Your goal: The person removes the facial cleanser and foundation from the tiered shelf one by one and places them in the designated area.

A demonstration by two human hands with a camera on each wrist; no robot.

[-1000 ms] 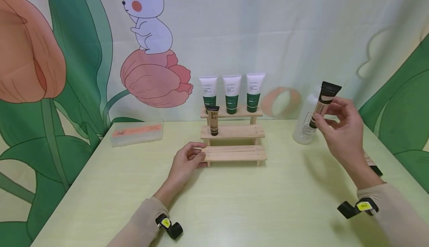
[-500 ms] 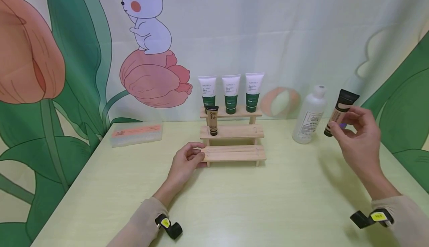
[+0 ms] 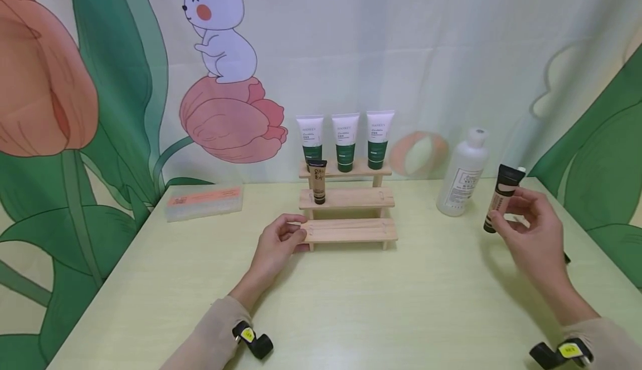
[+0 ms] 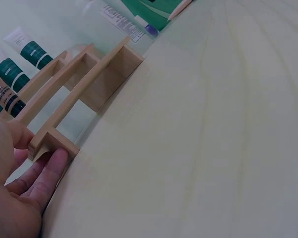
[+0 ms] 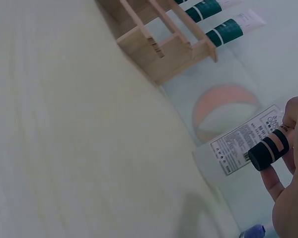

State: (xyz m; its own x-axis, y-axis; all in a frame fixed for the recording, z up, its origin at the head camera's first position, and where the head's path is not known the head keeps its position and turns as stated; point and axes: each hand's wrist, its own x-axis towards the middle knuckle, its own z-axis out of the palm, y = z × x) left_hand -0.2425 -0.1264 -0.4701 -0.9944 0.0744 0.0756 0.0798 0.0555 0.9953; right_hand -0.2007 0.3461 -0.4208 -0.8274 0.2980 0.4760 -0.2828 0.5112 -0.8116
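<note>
My left hand [image 3: 276,244] grips the left end of the lowest step of a three-step wooden rack [image 3: 351,232]. In the left wrist view, the thumb lies on the step and the fingers reach beneath it. Out to the right, my right hand [image 3: 534,230] pinches a small beige-and-black squeeze tube [image 3: 499,203], cap down and slightly tilted, above the table. Three white-and-green tubes [image 3: 345,142] stand on the top step. A beige tube [image 3: 318,183] with black ends stands at the left of the middle step. Nothing stands on the lowest step.
A translucent white bottle [image 3: 462,175] stands beside the held tube. A flat clear box [image 3: 204,203] with an orange label lies at the back left. A purple-ended object [image 5: 253,231] shows in the right wrist view. Behind the right wrist, a dark tip [image 3: 567,258] peeks out.
My right hand has carried the tube right, away from in front of the bottle, then lowered it towards the table. The left hand and the rack have stayed put.
</note>
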